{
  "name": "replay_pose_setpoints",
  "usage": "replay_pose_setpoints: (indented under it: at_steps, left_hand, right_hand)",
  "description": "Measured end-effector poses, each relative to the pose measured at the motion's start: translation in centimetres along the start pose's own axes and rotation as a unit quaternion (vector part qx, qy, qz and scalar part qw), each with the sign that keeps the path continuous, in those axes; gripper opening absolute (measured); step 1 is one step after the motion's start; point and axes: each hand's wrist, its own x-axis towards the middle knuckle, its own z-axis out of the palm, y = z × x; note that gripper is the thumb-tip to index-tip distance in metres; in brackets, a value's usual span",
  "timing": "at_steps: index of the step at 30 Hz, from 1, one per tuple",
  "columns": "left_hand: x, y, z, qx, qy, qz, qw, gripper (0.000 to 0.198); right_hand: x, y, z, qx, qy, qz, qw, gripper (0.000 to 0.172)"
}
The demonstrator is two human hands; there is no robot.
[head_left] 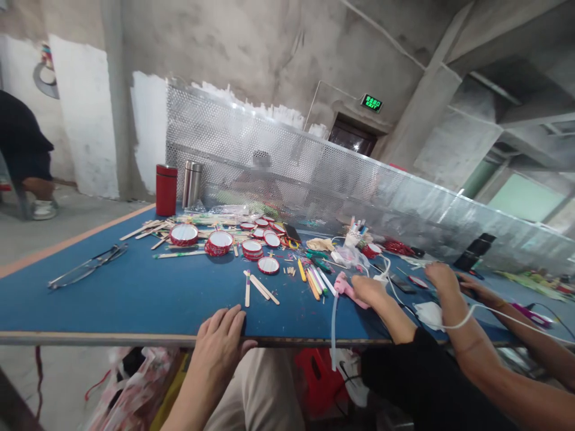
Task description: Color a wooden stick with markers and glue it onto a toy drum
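Observation:
My left hand [222,332] rests palm down on the front edge of the table, fingers flat and holding nothing. My right hand [369,290] is closed around a pink hot glue gun [344,284]; a long, pale glue stick [334,329] sticks out of it and hangs over the table edge. Beyond my left hand lie a few wooden craft sticks [260,288], one with a purple mark. Markers [314,281] lie left of the glue gun. Red-rimmed round discs with pale tops [268,265] lie singly and in stacks farther back.
The blue table [135,299] also carries metal tongs [90,266], a red flask [166,190], a steel flask [192,184] and a stick pile [148,228]. At right, a co-worker's hands [442,280] work near white cables. A perforated metal screen [269,161] stands behind. A red stool [317,380] is below.

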Motion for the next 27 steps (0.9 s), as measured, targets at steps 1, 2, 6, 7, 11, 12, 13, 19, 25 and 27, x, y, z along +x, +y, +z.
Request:
replay_pose_setpoints:
  at_steps: [1, 2, 6, 7, 11, 12, 13, 19, 25, 27]
  left_hand:
    - [0.0, -0.2, 0.1, -0.008, -0.006, 0.009, 1.000, 0.037]
    - [0.1, -0.5, 0.1, -0.016, -0.014, 0.015, 1.000, 0.036]
    - [0.6, -0.7, -0.5, -0.037, -0.034, 0.001, 0.999, 0.023]
    - [0.9, -0.6, -0.9, -0.041, -0.040, -0.001, 0.998, 0.020]
    - [2.1, 0.0, -3.0, -0.071, -0.059, -0.043, 0.995, 0.022]
    - [2.5, 0.1, -3.6, -0.075, -0.077, -0.048, 0.993, 0.023]
    - [2.9, 0.3, -4.0, -0.072, -0.095, -0.054, 0.991, 0.024]
    - [6.0, 0.7, -4.4, -0.040, -0.153, -0.119, 0.980, 0.030]
    - [8.6, -0.7, -3.5, -0.049, -0.184, -0.155, 0.969, 0.037]
    - [8.7, -1.6, -3.4, -0.079, -0.178, -0.190, 0.962, 0.038]
  right_hand:
    - [0.2, -1.3, 0.5, -0.007, 0.000, 0.005, 1.000, 0.030]
    - [0.3, -2.3, 0.9, -0.013, 0.003, 0.009, 1.000, 0.029]
    - [0.6, -4.6, 0.9, -0.017, 0.028, 0.001, 0.999, 0.017]
    - [0.7, -4.9, 0.8, -0.013, 0.032, -0.006, 0.999, 0.017]
    - [1.2, -6.5, 0.7, 0.015, 0.028, -0.034, 0.999, 0.022]
    - [1.3, -6.9, 0.7, 0.023, 0.025, -0.044, 0.998, 0.022]
    - [1.5, -7.4, 0.7, 0.032, 0.021, -0.055, 0.998, 0.022]
    - [2.5, -9.9, 0.6, 0.065, -0.003, -0.117, 0.991, 0.022]
    - [5.0, -11.0, 0.4, 0.062, -0.018, -0.155, 0.986, 0.018]
    - [6.3, -11.2, 0.4, 0.055, -0.019, -0.166, 0.984, 0.017]
